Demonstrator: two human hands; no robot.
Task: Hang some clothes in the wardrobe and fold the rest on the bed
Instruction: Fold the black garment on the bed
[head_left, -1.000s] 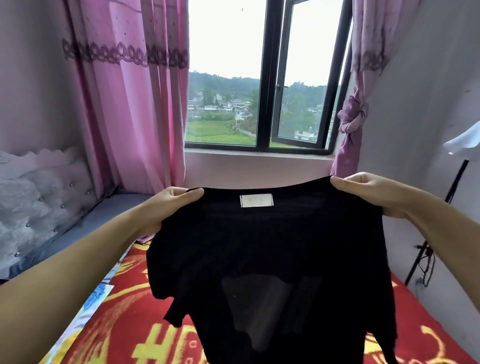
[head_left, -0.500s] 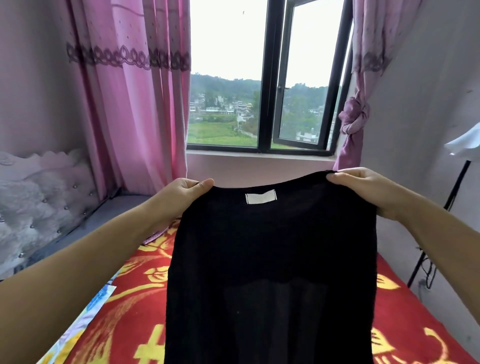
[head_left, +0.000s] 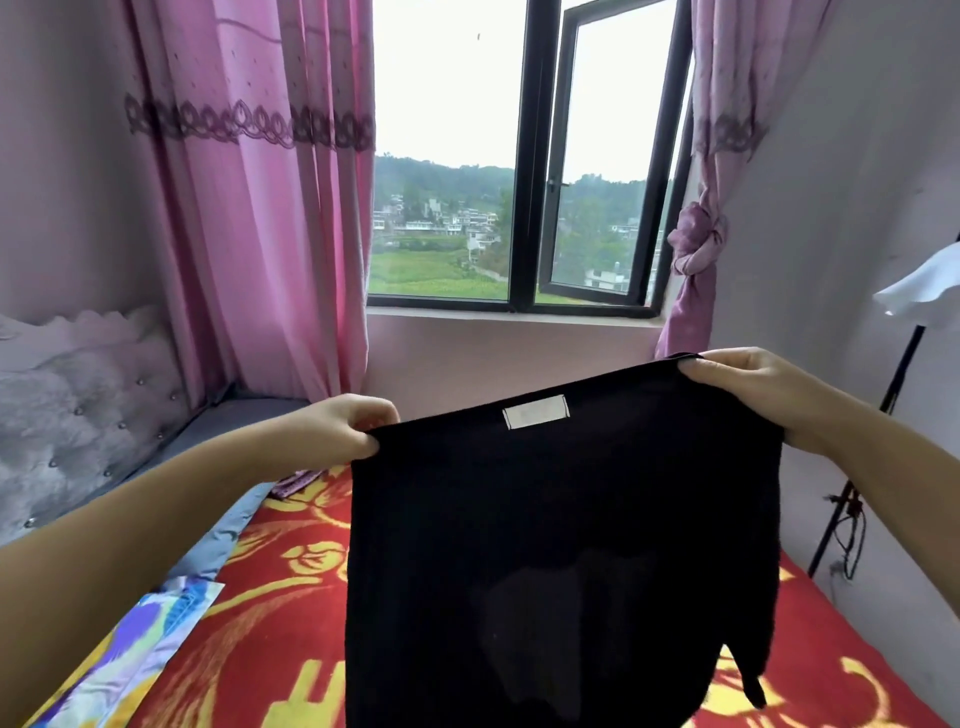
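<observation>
I hold a black shirt (head_left: 561, 545) up in the air above the bed (head_left: 291, 623). A white label (head_left: 535, 411) shows near its top edge. My left hand (head_left: 337, 431) pinches the shirt's top left corner. My right hand (head_left: 748, 389) grips the top right corner, a little higher than the left. The shirt hangs down flat and hides the middle of the bed. A sleeve dangles at the lower right. No wardrobe is in view.
The bed has a red and yellow blanket, with a colourful cloth (head_left: 140, 644) at its left edge and a grey padded headboard (head_left: 78, 410) on the left. Pink curtains (head_left: 260, 208) flank a window (head_left: 524, 171) ahead. A black stand (head_left: 878, 426) leans by the right wall.
The shirt has tilted, its left corner dropping lower than the right. Its sides, spread wide a second ago, now hang narrower, and my left fingers have curled tighter on the corner.
</observation>
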